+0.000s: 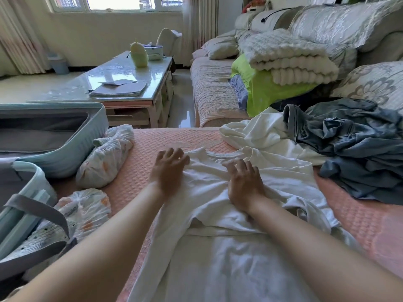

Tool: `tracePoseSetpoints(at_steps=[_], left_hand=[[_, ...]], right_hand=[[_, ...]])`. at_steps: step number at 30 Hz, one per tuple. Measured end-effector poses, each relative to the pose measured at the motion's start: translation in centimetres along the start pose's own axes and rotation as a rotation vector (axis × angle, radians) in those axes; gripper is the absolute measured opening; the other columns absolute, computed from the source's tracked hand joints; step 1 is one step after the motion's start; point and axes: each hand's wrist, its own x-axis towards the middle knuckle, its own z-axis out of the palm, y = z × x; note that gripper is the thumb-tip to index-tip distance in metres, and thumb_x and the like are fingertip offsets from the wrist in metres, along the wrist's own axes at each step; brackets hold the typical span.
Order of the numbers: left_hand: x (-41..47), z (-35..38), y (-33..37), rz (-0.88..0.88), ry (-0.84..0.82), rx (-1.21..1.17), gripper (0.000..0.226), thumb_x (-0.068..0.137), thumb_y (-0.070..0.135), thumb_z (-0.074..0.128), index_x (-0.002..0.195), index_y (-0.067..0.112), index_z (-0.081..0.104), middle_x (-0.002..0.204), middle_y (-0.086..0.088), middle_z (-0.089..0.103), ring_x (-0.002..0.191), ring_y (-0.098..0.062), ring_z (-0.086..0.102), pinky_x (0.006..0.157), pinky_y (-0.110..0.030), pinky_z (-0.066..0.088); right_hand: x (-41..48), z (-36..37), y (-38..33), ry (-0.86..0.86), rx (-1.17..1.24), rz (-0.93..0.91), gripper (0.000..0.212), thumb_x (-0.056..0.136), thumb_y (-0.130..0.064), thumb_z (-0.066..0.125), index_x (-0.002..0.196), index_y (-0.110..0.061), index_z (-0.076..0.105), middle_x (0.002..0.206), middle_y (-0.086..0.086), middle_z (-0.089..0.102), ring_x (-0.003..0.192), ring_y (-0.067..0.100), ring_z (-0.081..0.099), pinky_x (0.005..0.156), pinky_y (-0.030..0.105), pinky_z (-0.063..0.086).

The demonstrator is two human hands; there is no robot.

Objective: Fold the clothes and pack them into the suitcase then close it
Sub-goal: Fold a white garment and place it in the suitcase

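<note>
A: Hands first. Any grip?
B: None. The right hand [244,184] lies flat on the white shirt [218,247], palm down, fingers straight and a little apart, centre of frame. Nothing is pinched.
A: And the left hand [169,168]?
B: Fingers spread and relaxed, at the shirt's left shoulder, just left of the collar. It is blurred, so I cannot tell whether the fingertips press the cloth or sit just above it. It holds nothing either way.
A: How does the shirt lie?
B: Spread on the pink quilted cover [144,153], collar toward the top of the frame, hem running off the bottom edge. A sleeve trails down the lower left. The right side is bunched by the right wrist.
A: Other clothes?
B: Right of frame, a crumpled blue-grey heap [359,149]. A second white garment [261,131] lies partly beneath it. Left of the hands are two rolled bundles [104,162] of printed cloth, one above the other in the picture.
A: Suitcase?
B: Light blue suitcase [72,153], open, at the left edge, both halves showing. The lower half has grey straps and patterned cloth inside. The upper bundle sits just beside its shell.
A: Background?
B: Glossy coffee table [122,68] upper left. Sofa [213,88] upper right, carrying a folded white blanket [290,59] on green cloth [263,92].
</note>
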Motion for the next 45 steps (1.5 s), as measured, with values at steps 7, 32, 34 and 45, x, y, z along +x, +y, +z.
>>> tracePoseSetpoints(at_steps=[7,32,34,45], left_hand=[[-4.8,-3.0,1.5,-0.059,-0.497,-0.198,0.077,0.087,0.076,0.028,0.153,0.036,0.027,0.163,0.005,0.019,0.150,-0.019,0.014,0.122,-0.044,0.009],[-6.3,-8.4,1.3,-0.082,-0.369,0.002,0.029,0.098,0.017,0.036,0.105,0.019,0.063,0.114,-0.006,0.066,0.100,-0.027,0.063,0.076,-0.032,0.048],[-4.3,-6.5,1.2,-0.090,-0.293,-0.147,0.036,0.095,0.005,0.039,0.118,0.022,0.061,0.129,-0.004,0.058,0.112,-0.025,0.058,0.089,-0.036,0.050],[2.0,-1.9,-2.1,-0.071,-0.348,0.342,0.037,0.097,0.014,0.038,0.130,0.018,0.055,0.131,-0.007,0.057,0.125,-0.025,0.048,0.113,-0.040,0.024]], right_hand=[[-3.0,-2.6,-1.1,-0.191,0.186,-0.107,0.049,0.088,-0.041,0.049,0.136,-0.030,0.056,0.146,-0.001,0.048,0.136,0.023,0.041,0.111,0.038,0.025],[-4.5,-8.6,-0.8,-0.269,0.275,0.101,0.032,0.102,-0.033,0.045,0.124,-0.029,0.067,0.124,0.003,0.068,0.114,0.027,0.062,0.092,0.035,0.049],[-3.4,-7.9,-0.1,-0.308,0.186,0.115,0.036,0.100,-0.034,0.048,0.133,-0.030,0.061,0.133,0.001,0.064,0.121,0.025,0.059,0.096,0.034,0.046],[-1.2,-4.5,0.6,-0.325,0.526,0.103,0.019,0.085,-0.022,0.061,0.071,-0.025,0.050,0.073,-0.008,0.057,0.076,0.017,0.056,0.063,0.028,0.041]])
